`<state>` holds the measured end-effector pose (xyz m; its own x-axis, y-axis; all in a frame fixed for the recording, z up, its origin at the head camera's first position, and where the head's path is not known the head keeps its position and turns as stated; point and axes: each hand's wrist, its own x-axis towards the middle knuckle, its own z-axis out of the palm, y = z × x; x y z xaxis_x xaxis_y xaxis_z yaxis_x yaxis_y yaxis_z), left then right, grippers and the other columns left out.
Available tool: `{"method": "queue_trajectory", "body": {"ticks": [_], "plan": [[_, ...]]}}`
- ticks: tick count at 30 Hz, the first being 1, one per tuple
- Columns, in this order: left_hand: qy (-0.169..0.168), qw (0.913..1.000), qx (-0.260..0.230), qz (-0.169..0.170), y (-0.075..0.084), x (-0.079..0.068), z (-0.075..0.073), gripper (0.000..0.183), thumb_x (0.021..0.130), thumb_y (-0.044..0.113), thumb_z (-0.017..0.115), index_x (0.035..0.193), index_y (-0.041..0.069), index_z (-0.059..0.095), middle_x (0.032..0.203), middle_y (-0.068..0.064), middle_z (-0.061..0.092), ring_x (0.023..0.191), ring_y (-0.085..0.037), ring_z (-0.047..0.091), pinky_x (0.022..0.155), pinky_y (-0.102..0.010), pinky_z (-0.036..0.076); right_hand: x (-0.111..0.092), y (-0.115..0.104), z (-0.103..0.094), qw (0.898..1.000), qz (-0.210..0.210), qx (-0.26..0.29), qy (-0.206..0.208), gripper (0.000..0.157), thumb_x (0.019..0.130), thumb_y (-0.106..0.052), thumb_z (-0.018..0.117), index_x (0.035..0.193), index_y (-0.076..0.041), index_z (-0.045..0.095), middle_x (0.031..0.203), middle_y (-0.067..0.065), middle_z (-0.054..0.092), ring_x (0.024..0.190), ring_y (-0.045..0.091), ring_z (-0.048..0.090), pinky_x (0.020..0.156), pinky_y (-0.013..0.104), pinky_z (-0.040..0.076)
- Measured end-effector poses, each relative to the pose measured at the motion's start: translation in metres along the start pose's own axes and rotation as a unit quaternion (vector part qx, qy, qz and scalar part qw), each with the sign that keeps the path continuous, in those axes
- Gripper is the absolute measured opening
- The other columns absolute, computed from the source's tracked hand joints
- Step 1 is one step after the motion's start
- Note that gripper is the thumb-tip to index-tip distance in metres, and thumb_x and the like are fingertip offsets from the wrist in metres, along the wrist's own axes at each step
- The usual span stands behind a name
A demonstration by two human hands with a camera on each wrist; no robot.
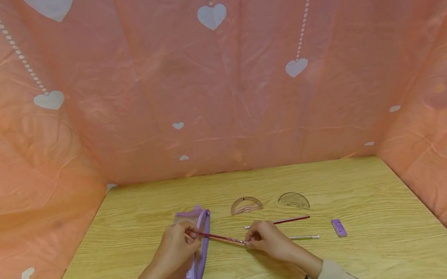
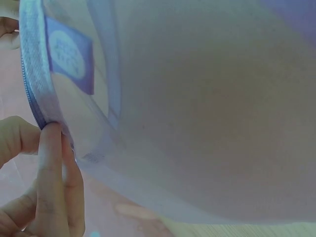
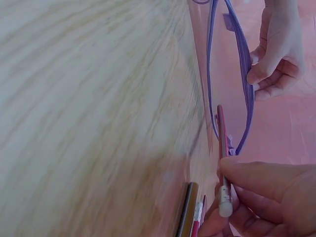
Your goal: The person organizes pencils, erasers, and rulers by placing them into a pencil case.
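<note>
My right hand (image 1: 270, 239) pinches a red pencil (image 1: 223, 238) near its white eraser end. The pencil's other end points left, at the opening of a see-through pencil pouch (image 1: 200, 271) with purple zip edging. My left hand (image 1: 177, 243) pinches the zipped edge of this pouch between thumb and fingers. In the right wrist view the zip (image 3: 242, 54) gapes, with the pencil (image 3: 222, 133) level with its lower end. The left wrist view is mostly filled by the sheer pouch side, with a purple label (image 2: 71, 54) by the zip.
Right of the pouch lie another red pencil (image 1: 292, 219) and a silvery pencil (image 1: 305, 237), partly behind my right hand. Farther back are a pinkish protractor (image 1: 247, 211) and a clear protractor (image 1: 295, 200). A small purple block (image 1: 338, 228), perhaps an eraser, lies at the right.
</note>
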<state>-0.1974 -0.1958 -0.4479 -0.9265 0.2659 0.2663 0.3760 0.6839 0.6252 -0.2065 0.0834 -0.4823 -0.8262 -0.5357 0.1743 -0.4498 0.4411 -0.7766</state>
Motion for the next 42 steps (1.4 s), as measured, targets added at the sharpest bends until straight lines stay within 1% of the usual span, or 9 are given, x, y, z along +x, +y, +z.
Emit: {"method": "queue_trajectory", "body": {"ticks": [3,6,11,19,24,29,33,38,42], "plan": [[-0.001,1.0,-0.003,-0.002,0.001,0.001,0.0,0.015,0.073,-0.005,0.072,0.087,0.0,0.069,0.077,0.001,0.066,0.072,-0.018,0.066,0.061,-0.022,0.052,0.003,-0.001,0.003,1.0,-0.004,0.007,0.004,0.005,0.089,-0.001,0.072,0.084,-0.001,0.072,0.08,-0.001,0.06,0.069,0.002,0.051,0.061,0.021,0.045],[-0.003,1.0,-0.005,-0.003,0.002,0.001,0.0,0.014,0.074,-0.005,0.073,0.088,0.0,0.069,0.078,0.0,0.067,0.072,-0.019,0.066,0.061,-0.022,0.052,0.005,-0.001,0.006,1.0,-0.006,0.021,0.006,0.005,0.088,0.001,0.072,0.083,0.0,0.072,0.078,0.0,0.063,0.067,0.001,0.051,0.059,0.02,0.045],[-0.001,1.0,-0.003,-0.007,0.003,0.0,-0.002,0.015,0.074,-0.007,0.072,0.087,0.0,0.069,0.078,-0.003,0.067,0.07,-0.016,0.065,0.061,-0.021,0.053,0.01,-0.004,0.01,0.999,0.007,0.042,0.006,0.005,0.09,0.002,0.07,0.086,0.003,0.072,0.076,0.0,0.064,0.064,0.002,0.051,0.056,0.019,0.044],[0.002,0.9999,0.008,-0.008,0.003,-0.001,-0.004,0.014,0.074,-0.006,0.074,0.086,0.002,0.069,0.077,0.0,0.066,0.069,-0.012,0.064,0.06,-0.021,0.052,0.019,-0.008,0.016,0.998,0.025,0.052,0.012,0.005,0.09,0.002,0.069,0.086,0.004,0.072,0.073,-0.001,0.062,0.061,0.001,0.05,0.054,0.018,0.042],[-0.006,0.9999,0.007,-0.008,0.003,0.001,-0.004,0.015,0.074,-0.006,0.074,0.087,0.0,0.069,0.078,-0.001,0.066,0.07,-0.013,0.064,0.061,-0.021,0.052,0.023,-0.01,0.021,0.997,0.017,0.075,0.02,0.005,0.089,0.004,0.069,0.086,0.007,0.071,0.069,0.002,0.063,0.057,0.0,0.049,0.051,0.017,0.04],[-0.005,0.9999,0.009,-0.009,0.005,0.003,-0.004,0.014,0.075,-0.006,0.074,0.086,0.001,0.069,0.077,-0.001,0.065,0.07,-0.013,0.064,0.061,-0.022,0.052,0.027,-0.015,0.024,0.997,0.013,0.076,0.026,0.005,0.088,0.006,0.068,0.085,0.008,0.07,0.07,0.007,0.065,0.058,0.002,0.05,0.052,0.017,0.04],[0.0,0.9999,0.01,-0.006,0.005,0.004,-0.005,0.014,0.074,-0.007,0.075,0.086,0.0,0.069,0.076,-0.002,0.065,0.068,-0.012,0.064,0.06,-0.021,0.053,0.03,-0.018,0.026,0.997,0.016,0.066,0.033,0.005,0.088,0.006,0.068,0.084,0.007,0.07,0.07,0.006,0.064,0.06,0.003,0.051,0.053,0.018,0.042],[0.001,0.9998,0.011,-0.014,0.007,0.004,-0.005,0.014,0.075,-0.006,0.075,0.087,0.0,0.07,0.076,0.0,0.066,0.066,-0.01,0.063,0.059,-0.021,0.052,0.034,-0.018,0.029,0.997,0.021,0.07,0.037,0.004,0.087,0.006,0.069,0.083,0.008,0.07,0.069,0.006,0.064,0.059,0.002,0.051,0.052,0.017,0.042],[0.003,0.9998,0.009,-0.017,0.007,0.004,-0.004,0.013,0.075,-0.004,0.075,0.086,0.001,0.07,0.075,0.001,0.066,0.065,-0.009,0.063,0.058,-0.021,0.052,0.037,-0.017,0.033,0.995,0.021,0.09,0.036,0.004,0.086,0.008,0.069,0.083,0.01,0.069,0.069,0.009,0.065,0.059,0.008,0.055,0.051,0.017,0.043]]}}
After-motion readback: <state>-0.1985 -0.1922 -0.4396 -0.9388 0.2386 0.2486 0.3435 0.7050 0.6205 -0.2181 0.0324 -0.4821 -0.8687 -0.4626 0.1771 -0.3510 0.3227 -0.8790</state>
